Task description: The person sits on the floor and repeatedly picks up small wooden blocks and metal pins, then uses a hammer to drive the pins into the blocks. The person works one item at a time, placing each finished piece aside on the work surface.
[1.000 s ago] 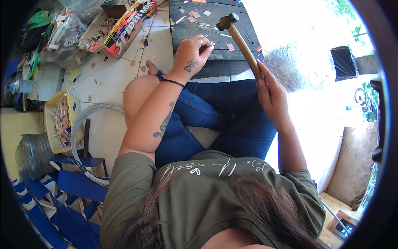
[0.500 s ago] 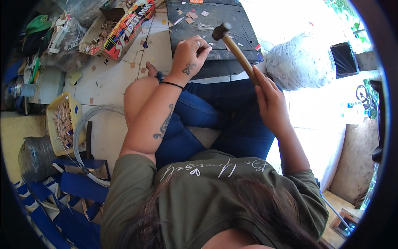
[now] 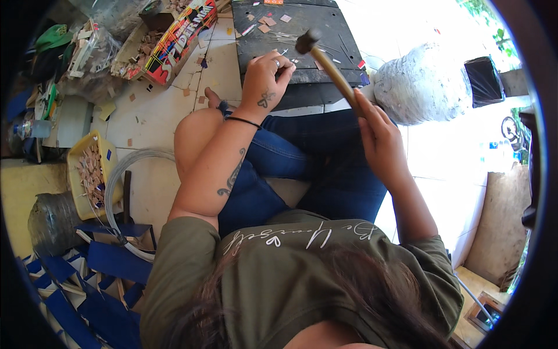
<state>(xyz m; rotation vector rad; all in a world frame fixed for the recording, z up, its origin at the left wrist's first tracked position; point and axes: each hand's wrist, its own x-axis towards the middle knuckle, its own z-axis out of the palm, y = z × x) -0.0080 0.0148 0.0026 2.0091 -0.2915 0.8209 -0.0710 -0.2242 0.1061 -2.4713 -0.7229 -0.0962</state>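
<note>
My right hand [image 3: 381, 134] grips the wooden handle of a hammer [image 3: 335, 74]. Its dark metal head is raised over the low black table [image 3: 319, 28], near my other hand. At the table's near edge, my left hand [image 3: 268, 75] is closed in a pinch. Whatever lies between its fingertips is too small to make out. Thin wire pieces [image 3: 344, 47] lie scattered on the tabletop beyond the fingers. Small brown squares [image 3: 267, 21] rest farther back, with a red scrap [image 3: 361, 64] by the right edge.
Left of my knee stand a yellow basin [image 3: 73, 168] of small brown pieces and a coil of wire [image 3: 112, 192]. A printed carton [image 3: 180, 46] holds more pieces at the far left. Blue panels [image 3: 119, 262] lie at the lower left. A white wrapped bundle [image 3: 415, 87] sits right of the table.
The hammer head has shifted very slightly left and up. My left hand keeps its pinch at the table edge, almost unmoved.
</note>
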